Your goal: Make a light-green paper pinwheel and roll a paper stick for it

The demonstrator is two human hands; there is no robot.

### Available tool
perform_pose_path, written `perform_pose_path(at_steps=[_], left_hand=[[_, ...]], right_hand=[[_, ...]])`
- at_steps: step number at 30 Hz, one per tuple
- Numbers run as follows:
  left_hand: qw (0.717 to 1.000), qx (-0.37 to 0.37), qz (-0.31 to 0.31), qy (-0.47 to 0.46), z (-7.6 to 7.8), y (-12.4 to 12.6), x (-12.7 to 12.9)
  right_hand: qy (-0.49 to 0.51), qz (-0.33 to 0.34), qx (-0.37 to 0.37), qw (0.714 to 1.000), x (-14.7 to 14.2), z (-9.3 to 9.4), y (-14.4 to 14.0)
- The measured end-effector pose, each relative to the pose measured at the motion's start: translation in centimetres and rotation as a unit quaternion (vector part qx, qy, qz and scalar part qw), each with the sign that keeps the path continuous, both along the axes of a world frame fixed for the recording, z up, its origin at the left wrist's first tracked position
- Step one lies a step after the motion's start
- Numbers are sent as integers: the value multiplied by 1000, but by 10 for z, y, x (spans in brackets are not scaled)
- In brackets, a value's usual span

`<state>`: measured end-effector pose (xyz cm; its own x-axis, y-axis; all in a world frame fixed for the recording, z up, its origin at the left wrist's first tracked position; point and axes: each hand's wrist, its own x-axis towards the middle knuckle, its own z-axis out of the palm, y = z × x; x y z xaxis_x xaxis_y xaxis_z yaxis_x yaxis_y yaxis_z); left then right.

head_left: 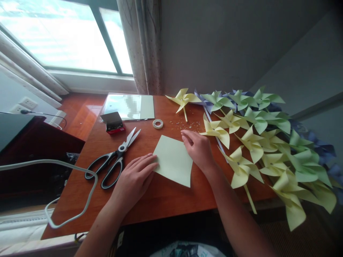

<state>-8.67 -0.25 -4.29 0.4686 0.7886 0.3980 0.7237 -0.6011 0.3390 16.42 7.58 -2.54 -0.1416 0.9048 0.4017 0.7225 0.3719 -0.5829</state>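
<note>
A square sheet of pale green paper [173,160] lies on the wooden table, its lower right edge slightly curved. My left hand [139,171] rests at the sheet's left edge, open, with its fingers stretched out and fingertips on the paper. At the upper right edge is my right hand [197,148], its fingers bent and a gap showing between thumb and fingers; the thumb side touches the sheet. Black-handled scissors [118,155] lie beside my left hand with the blades apart. Beyond the sheet sits a roll of tape [158,124].
Yellow pinwheels [241,166], green pinwheels [258,119] and purple ones crowd the right side. Tiny scraps [190,125] are scattered near my right hand. A small open box [114,123] and a plastic-wrapped paper pack [147,107] stand at the back. A white cable [91,192] loops over the left edge.
</note>
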Motion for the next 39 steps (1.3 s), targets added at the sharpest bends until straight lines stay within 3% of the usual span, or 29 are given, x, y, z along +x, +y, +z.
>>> perform_pose_path(at_steps=[4,8,11,17,22,27,31,34,39], left_hand=[[999,-15,2,-29,2,-2,-3],[998,-40,5,-49,9,-3,-3],[995,-69,0,-68,17,-4,-3],[986,-139,-36,-83,23,-12,-2],[996,-81,6,-35,29,-23,9],[998,38,56,8,48,-41,36],[998,45,43,-12,56,-60,60],[999,29,11,17,48,-68,73],[996,-15,8,87,24,-70,79]], right_hand=[[4,71,-38,997,2,4,-37],[86,151,-119,977,18,9,-75],[95,196,-130,967,31,9,-94],[119,80,-92,985,37,-3,-113],[127,-11,-124,984,29,-5,-117],[101,-9,-132,986,21,6,-110],[80,4,-142,987,15,12,-102],[65,18,-156,985,12,11,-98],[8,45,-152,987,10,10,-91]])
